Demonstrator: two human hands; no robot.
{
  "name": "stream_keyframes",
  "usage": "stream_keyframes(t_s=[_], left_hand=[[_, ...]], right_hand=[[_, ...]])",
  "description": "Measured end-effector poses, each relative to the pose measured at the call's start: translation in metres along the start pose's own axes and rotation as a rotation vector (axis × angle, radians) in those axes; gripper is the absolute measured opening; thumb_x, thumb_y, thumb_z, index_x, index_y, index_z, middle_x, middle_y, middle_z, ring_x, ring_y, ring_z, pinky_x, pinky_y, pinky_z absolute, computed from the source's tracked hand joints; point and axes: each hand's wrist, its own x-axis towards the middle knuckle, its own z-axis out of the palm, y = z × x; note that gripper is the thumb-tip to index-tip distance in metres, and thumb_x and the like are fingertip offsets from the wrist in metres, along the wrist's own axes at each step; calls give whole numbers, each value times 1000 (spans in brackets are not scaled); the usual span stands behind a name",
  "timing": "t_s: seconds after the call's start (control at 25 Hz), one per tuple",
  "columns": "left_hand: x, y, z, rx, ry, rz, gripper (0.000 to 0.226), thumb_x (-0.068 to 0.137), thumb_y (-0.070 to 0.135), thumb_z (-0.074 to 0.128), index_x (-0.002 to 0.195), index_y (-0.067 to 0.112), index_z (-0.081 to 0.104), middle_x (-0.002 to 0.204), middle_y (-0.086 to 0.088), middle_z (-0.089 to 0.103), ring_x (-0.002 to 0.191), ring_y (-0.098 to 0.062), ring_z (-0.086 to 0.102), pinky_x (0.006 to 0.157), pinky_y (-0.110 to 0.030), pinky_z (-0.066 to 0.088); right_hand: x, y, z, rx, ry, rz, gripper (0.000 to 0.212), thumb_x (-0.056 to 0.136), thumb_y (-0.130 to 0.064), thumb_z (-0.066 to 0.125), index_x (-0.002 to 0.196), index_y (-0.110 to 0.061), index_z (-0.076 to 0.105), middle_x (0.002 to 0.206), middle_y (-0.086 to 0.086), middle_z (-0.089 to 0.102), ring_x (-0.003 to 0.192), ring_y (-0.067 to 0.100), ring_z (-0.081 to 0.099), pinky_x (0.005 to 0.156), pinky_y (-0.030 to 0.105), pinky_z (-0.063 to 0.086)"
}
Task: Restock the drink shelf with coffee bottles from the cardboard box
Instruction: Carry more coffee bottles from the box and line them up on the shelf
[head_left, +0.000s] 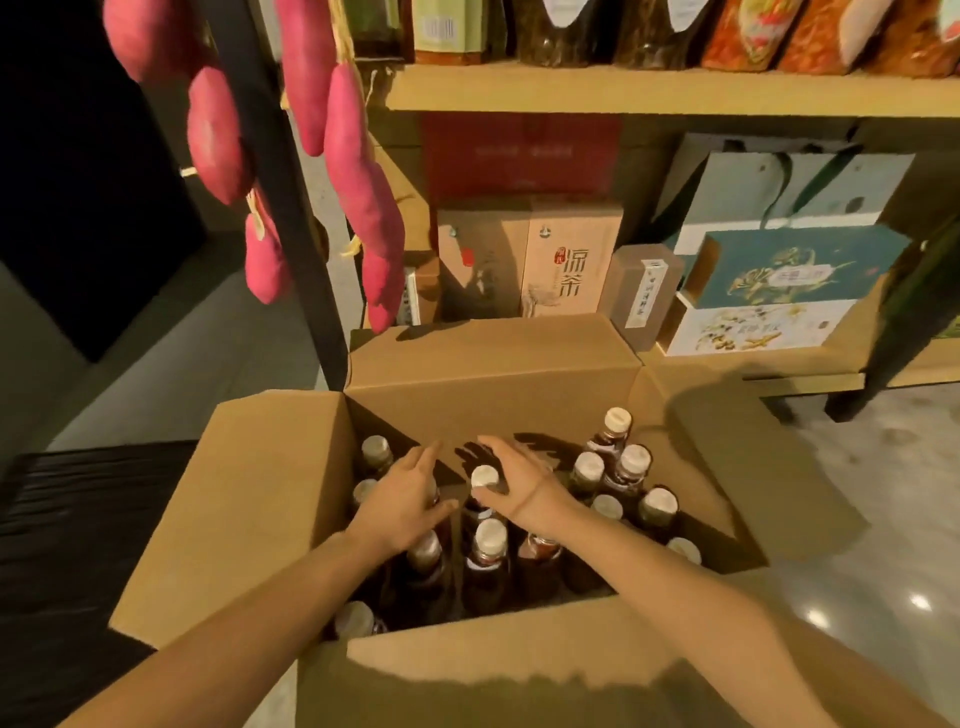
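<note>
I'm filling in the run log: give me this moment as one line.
stage: reaching into box | left hand: open, over bottles | right hand: open, at bottle cap | nothing lifted

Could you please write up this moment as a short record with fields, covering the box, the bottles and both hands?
box: open cardboard box, flaps folded out, in front of the wooden shelf
contents: upright bottles with pale caps, dark liquid
left hand: inside the box, over bottles at the left, fingers spread, no grip seen
right hand: fingers curved around the capped bottle in the middle; closed grip unclear
bottles lifted out: none
</note>
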Motion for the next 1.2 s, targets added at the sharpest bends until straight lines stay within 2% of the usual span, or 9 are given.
stream_keyframes(t_s=[0.24, 0.4, 0.52, 0.6, 0.72, 0.84, 0.96, 1.08, 1.2], left_hand=[[5, -4, 21, -213, 103, -227, 71, 85, 20, 66, 144, 16, 27, 142, -6, 44, 129, -20, 45, 106, -30, 36], [12, -11, 26, -430, 136, -405, 60, 76, 13, 75, 129, 12, 48, 123, -6, 58, 119, -21, 52, 100, -29, 41], [17, -13, 28, -477, 116, -441, 49, 72, 8, 77, 117, 10, 57, 113, -5, 63, 112, -19, 56, 92, -24, 41], [18, -14, 30, -475, 116, -436, 51, 73, 6, 77, 119, 11, 57, 116, -4, 62, 113, -17, 55, 93, -23, 39], [21, -18, 34, -480, 60, -419, 54, 74, 6, 76, 124, 12, 56, 120, -3, 62, 118, -17, 54, 104, -31, 40], [25, -21, 36, -534, -13, -447, 54, 73, 6, 76, 123, 11, 58, 117, -4, 65, 115, -18, 56, 105, -38, 41], [29, -23, 36, -573, -39, -468, 53, 73, 4, 76, 122, 11, 59, 114, -2, 65, 114, -18, 56, 104, -34, 41], [33, -26, 33, -574, -116, -458, 49, 74, 3, 74, 119, 13, 59, 110, 0, 64, 113, -18, 56, 99, -30, 41], [37, -28, 35, -507, -130, -466, 52, 74, 6, 75, 122, 13, 57, 118, -4, 64, 116, -20, 55, 104, -36, 40]], right_hand=[[23, 13, 19, 218, -79, 37, 67, 87, -18, 64, 145, -21, 29, 149, -1, 36, 138, 15, 32, 108, 27, 29], [36, 22, 21, 351, -93, 112, 63, 85, -14, 67, 140, -16, 36, 141, 4, 43, 134, 20, 38, 99, 23, 34], [43, 23, 28, 446, -157, 218, 62, 81, -6, 69, 136, -15, 41, 134, 4, 47, 125, 21, 46, 85, 19, 43], [45, 26, 27, 431, -186, 229, 56, 77, -2, 72, 128, -15, 51, 125, 1, 52, 120, 19, 50, 89, 23, 43], [54, 33, 15, 348, -327, 128, 48, 74, 0, 74, 117, -14, 60, 111, -3, 56, 110, 14, 53, 87, 25, 41], [65, 42, 8, 303, -435, 62, 47, 74, -5, 76, 117, -18, 61, 112, -4, 59, 110, 14, 56, 94, 30, 46], [67, 48, 9, 312, -492, 33, 48, 76, -10, 75, 119, -22, 60, 114, -7, 61, 112, 12, 55, 99, 30, 44], [68, 57, 15, 256, -491, 20, 57, 74, -16, 77, 126, -24, 56, 122, -7, 61, 117, 11, 54, 104, 33, 41], [68, 62, 25, 212, -478, 28, 63, 73, -26, 78, 130, -24, 52, 127, -5, 59, 119, 13, 53, 106, 40, 42]])
